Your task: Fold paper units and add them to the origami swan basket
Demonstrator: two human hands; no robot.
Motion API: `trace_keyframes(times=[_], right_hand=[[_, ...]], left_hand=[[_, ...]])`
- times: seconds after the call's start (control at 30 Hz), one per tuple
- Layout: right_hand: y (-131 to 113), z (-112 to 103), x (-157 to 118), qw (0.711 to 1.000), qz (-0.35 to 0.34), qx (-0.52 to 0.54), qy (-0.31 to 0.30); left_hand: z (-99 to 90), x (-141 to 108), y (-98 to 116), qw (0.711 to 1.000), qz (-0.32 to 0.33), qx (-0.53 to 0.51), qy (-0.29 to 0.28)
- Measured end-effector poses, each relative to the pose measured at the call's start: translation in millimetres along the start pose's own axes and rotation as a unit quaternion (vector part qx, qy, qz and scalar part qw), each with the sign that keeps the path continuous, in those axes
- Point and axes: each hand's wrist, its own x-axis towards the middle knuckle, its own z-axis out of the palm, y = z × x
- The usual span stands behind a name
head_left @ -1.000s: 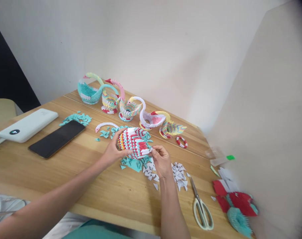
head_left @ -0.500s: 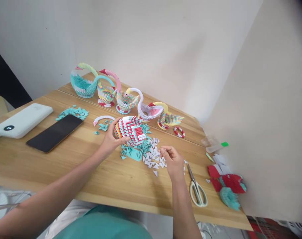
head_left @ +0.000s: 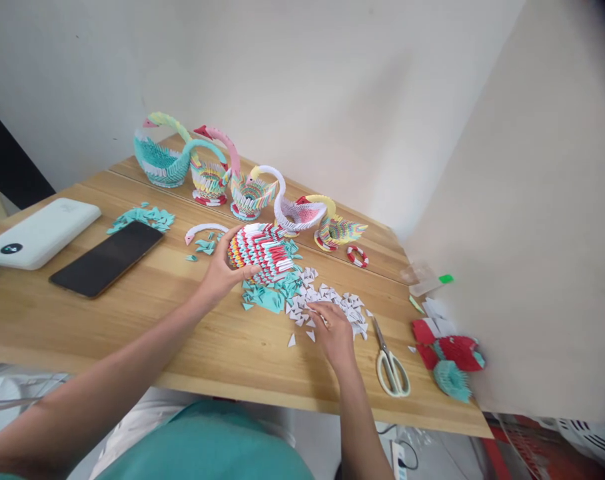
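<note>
My left hand (head_left: 224, 268) is wrapped round the left side of a rounded body of folded paper pieces (head_left: 260, 253) in red, white, light blue and orange, held tilted above the table. Beneath it lie loose teal paper triangles (head_left: 265, 298). Fingers bent and drawn together, my right hand (head_left: 333, 333) reaches down into a pile of white paper triangles (head_left: 352, 308). Whether a piece is between those fingertips is too small to make out.
Several folded-paper swans (head_left: 297, 217) line the back of the table. A phone (head_left: 107, 258) and a white power bank (head_left: 42, 232) lie left. Scissors (head_left: 392, 367) are right of my right hand, with red folded paper (head_left: 457, 352) beyond. A red-and-white ring (head_left: 357, 256) lies near the swans.
My right hand has moved down and left, from above the white triangles to among them. My left hand keeps its hold on the paper body. The view has shifted slightly.
</note>
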Motion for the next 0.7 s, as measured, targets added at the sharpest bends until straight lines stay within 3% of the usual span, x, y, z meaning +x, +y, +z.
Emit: trace_keyframes(times=[0.17, 0.37, 0.47, 0.53, 0.7], right_hand=[[6, 8, 21, 0.996, -0.008, -0.038, -0.076], [4, 6, 31, 0.998, 0.008, 0.011, -0.066], [-10, -6, 40, 0.989, 0.059, 0.138, -0.021], [-25, -14, 49, 0.962, 0.089, 0.258, 0.023], [-57, -19, 73, 0.919, 0.061, 0.385, 0.053]], left_hand=[[0.9, 0, 3, 1.0, -0.002, -0.01, -0.004], [1.7, -1, 2, 1.0, -0.001, -0.006, -0.014], [2.4, -3, 3, 1.0, -0.008, -0.008, -0.028], [2.8, -4, 3, 0.999, -0.01, -0.001, -0.034], [2.7, -3, 2, 0.999, -0.004, 0.014, -0.037]])
